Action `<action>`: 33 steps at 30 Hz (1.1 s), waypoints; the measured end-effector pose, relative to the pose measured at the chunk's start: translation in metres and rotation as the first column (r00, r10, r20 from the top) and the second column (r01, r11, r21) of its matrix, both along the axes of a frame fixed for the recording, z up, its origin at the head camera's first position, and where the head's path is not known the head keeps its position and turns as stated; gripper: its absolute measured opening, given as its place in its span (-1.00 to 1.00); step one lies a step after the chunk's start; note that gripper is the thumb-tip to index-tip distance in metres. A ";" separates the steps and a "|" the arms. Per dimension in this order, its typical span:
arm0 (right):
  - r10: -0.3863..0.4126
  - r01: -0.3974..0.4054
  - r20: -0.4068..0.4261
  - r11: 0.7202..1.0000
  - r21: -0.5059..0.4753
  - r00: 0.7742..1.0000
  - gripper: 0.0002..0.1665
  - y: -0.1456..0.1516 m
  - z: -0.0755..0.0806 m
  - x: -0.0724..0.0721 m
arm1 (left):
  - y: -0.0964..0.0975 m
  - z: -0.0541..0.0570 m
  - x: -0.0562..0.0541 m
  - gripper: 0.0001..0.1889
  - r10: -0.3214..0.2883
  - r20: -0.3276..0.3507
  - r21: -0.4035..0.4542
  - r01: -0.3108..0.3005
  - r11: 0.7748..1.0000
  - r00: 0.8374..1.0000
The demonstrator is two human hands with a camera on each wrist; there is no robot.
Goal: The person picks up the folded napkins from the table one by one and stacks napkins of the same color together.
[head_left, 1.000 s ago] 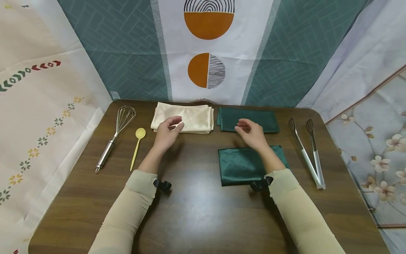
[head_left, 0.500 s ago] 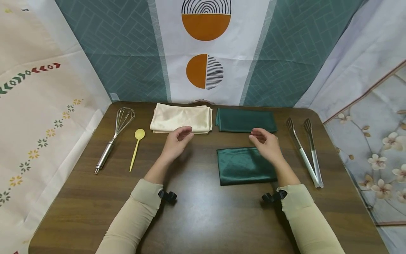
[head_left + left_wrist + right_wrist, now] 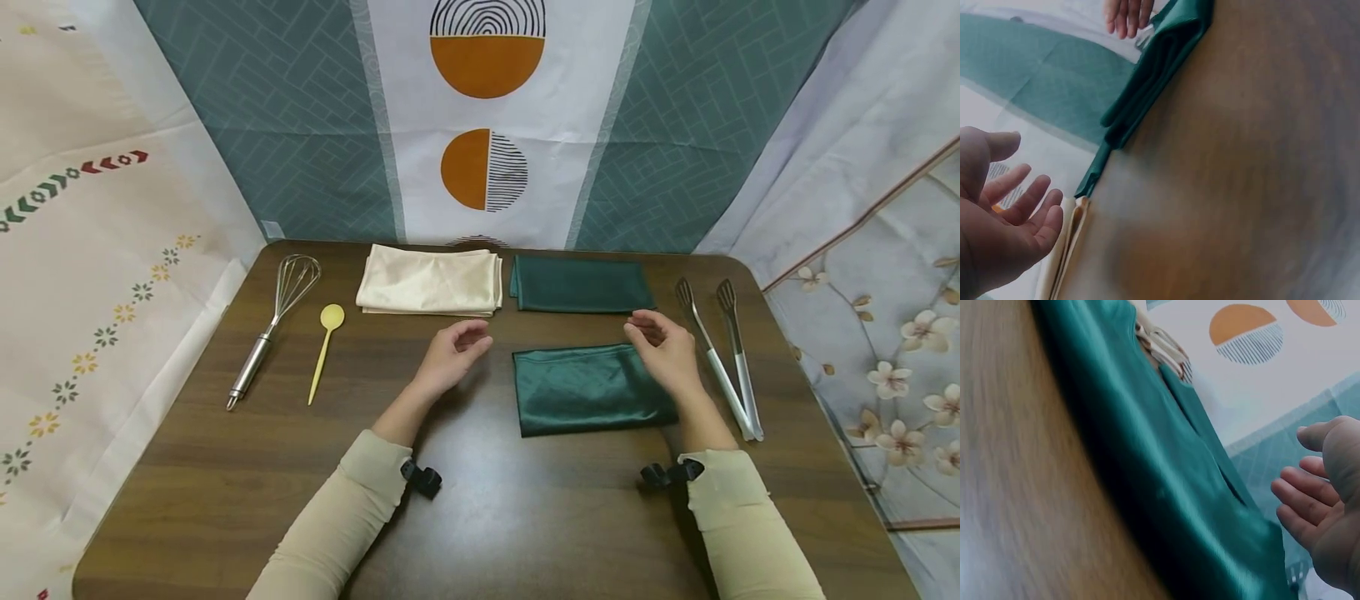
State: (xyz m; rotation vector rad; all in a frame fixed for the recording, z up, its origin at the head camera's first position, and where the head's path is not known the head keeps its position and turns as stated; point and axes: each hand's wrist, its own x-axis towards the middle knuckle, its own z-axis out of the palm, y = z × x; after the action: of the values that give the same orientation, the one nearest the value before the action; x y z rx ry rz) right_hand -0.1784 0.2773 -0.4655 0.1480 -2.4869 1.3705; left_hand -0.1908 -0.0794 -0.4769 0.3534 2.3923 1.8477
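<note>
My left hand hovers over the table left of the nearer green satin cloth, its fingers loosely bent and holding nothing. In the left wrist view the same hand shows its palm and spread fingers. My right hand is over the right end of that cloth, fingers relaxed, thumb apart; the right wrist view shows this hand bare as well. A folded cream cloth and a second folded green cloth lie side by side at the table's back edge. My right hand hides the nearer cloth's far right corner.
A metal whisk and a yellow spoon lie on the left of the brown table. Tongs with pale handles rest on the right, arms spread. Patterned fabric hangs behind and along both sides.
Both hands have moved right and back toward the person. The left has left the cream cloth; the right has come away from the far green cloth. The cloths and utensils stay put.
</note>
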 end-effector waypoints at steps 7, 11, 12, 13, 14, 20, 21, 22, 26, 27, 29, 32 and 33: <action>-0.005 -0.013 0.115 0.988 0.154 0.993 -0.51 0.020 -0.009 0.003 | 0.018 -0.010 0.003 -0.55 -0.071 0.051 -0.092 0.075 0.993 0.996; 0.030 -0.084 0.209 0.964 0.252 0.977 -0.36 0.026 -0.012 0.004 | 0.026 -0.013 0.002 -0.51 -0.119 0.029 -0.138 0.122 0.983 0.992; 0.034 -0.095 0.225 0.959 0.267 0.974 -0.33 0.027 -0.012 0.005 | 0.028 -0.014 0.001 -0.50 -0.129 0.019 -0.151 0.131 0.980 0.991; 0.035 -0.103 0.239 0.956 0.276 0.970 -0.30 0.027 -0.012 0.005 | 0.030 -0.015 0.000 -0.48 -0.139 0.009 -0.162 0.139 0.977 0.990; 0.032 -0.106 0.251 0.953 0.285 0.967 -0.28 0.028 -0.011 0.007 | 0.031 -0.015 0.000 -0.46 -0.148 0.000 -0.176 0.145 0.974 0.989; 0.010 -0.116 0.289 0.928 0.354 0.957 -0.29 0.024 -0.006 0.014 | 0.037 -0.014 -0.003 -0.35 -0.206 -0.017 -0.328 0.189 0.926 0.978; 0.006 -0.121 0.295 0.920 0.373 0.955 -0.30 0.024 -0.005 0.014 | 0.038 -0.014 -0.004 -0.35 -0.218 -0.016 -0.355 0.198 0.913 0.976; 0.000 -0.123 0.304 0.915 0.385 0.953 -0.33 0.023 -0.004 0.014 | 0.038 -0.013 -0.004 -0.35 -0.228 -0.010 -0.382 0.207 0.901 0.974; -0.008 -0.155 0.356 0.891 0.427 0.934 -0.42 0.023 -0.003 0.015 | 0.040 -0.010 -0.007 -0.44 -0.267 0.008 -0.471 0.239 0.849 0.964; -0.004 -0.168 0.367 0.884 0.436 0.930 -0.41 0.024 -0.003 0.015 | 0.040 -0.009 -0.008 -0.48 -0.277 0.016 -0.486 0.250 0.837 0.961; 0.016 -0.195 0.381 0.878 0.438 0.925 -0.40 0.024 -0.005 0.016 | 0.039 -0.008 -0.009 -0.59 -0.297 0.025 -0.512 0.268 0.816 0.954; 0.058 -0.225 0.373 0.879 0.421 0.926 -0.47 0.025 -0.007 0.019 | 0.037 -0.006 -0.009 -0.76 -0.313 0.030 -0.524 0.282 0.803 0.949; 0.072 -0.229 0.364 0.883 0.410 0.929 -0.51 0.025 -0.008 0.021 | 0.036 -0.006 -0.009 -0.79 -0.312 0.032 -0.522 0.282 0.805 0.949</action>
State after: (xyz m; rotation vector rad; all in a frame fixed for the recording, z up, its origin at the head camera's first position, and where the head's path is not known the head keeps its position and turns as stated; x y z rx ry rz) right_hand -0.1579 0.3024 -0.4732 0.2262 -3.1172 0.9052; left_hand -0.1996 -0.0432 -0.4833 0.6793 2.5630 1.0122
